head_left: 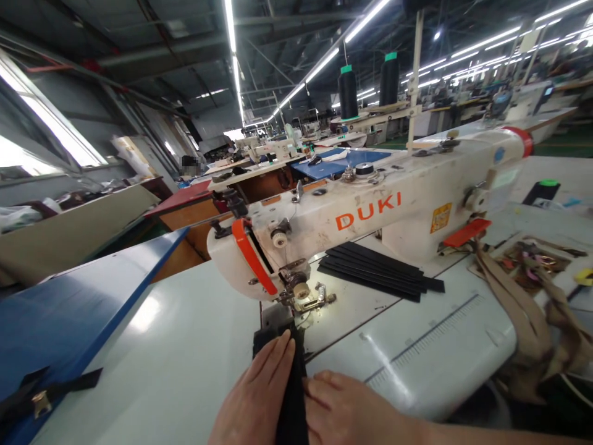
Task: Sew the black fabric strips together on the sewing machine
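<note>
A black fabric strip (pixel 293 395) runs lengthwise toward me from under the presser-foot area of a white sewing machine (pixel 370 213) marked DUKI. My left hand (pixel 259 386) lies flat on the strip's left side, fingers stretched forward close to the needle area. On the right edge of the strip, my right hand (pixel 349 405) has its fingers curled against the fabric; its thumb is hidden. Behind the needle, under the machine arm, several black strips (pixel 370 266) lie fanned out on the machine bed.
A tray of small parts (pixel 551 262) and tan webbing straps (pixel 514 309) sit on the right. A blue table (pixel 115 303) adjoins on the left, with a black strap with a metal buckle (pixel 41 403). Black thread cones (pixel 348 93) stand behind the machine.
</note>
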`<state>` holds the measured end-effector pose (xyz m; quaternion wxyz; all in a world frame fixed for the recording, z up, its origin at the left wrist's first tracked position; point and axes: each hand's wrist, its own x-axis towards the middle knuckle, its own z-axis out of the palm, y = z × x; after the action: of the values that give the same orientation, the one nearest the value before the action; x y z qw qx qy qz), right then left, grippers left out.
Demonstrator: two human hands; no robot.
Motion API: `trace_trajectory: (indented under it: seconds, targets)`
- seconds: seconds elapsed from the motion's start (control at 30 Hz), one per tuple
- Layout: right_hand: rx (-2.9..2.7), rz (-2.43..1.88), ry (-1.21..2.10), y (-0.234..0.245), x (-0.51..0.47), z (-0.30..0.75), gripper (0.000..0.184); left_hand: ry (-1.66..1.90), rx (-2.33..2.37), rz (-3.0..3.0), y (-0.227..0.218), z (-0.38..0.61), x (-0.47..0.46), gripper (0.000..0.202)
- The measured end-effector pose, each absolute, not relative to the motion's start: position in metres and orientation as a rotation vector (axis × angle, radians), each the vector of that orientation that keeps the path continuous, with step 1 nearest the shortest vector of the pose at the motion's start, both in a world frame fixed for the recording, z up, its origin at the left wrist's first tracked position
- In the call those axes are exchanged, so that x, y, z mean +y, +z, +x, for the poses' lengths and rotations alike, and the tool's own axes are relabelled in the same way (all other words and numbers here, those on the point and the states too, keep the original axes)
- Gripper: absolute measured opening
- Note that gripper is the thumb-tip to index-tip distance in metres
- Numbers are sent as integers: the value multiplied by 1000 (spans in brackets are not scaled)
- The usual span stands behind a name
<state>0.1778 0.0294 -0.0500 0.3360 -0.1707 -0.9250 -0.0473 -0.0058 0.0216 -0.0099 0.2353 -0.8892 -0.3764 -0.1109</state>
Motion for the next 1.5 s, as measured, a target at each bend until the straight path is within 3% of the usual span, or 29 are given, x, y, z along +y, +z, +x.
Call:
trace_trajectory:
  seconds: [0.33,0.9,1.1,1.5]
  targets:
    - [-2436,-384,-133,-49,33,176,24,-322,-1076,-2498,-3,-7,20,73]
    - [-2408,-432,-87,-53,28,179,20,-341,-1157,-2467,-19,-8,20,68]
    - [-2402,-524,-39,-46,25,188,11,-296,-1189,-2551,0,0,17,64]
    - [-2422,-840,-53,-22,26,197,12,-107,-1487,-2581,12,13,18,61]
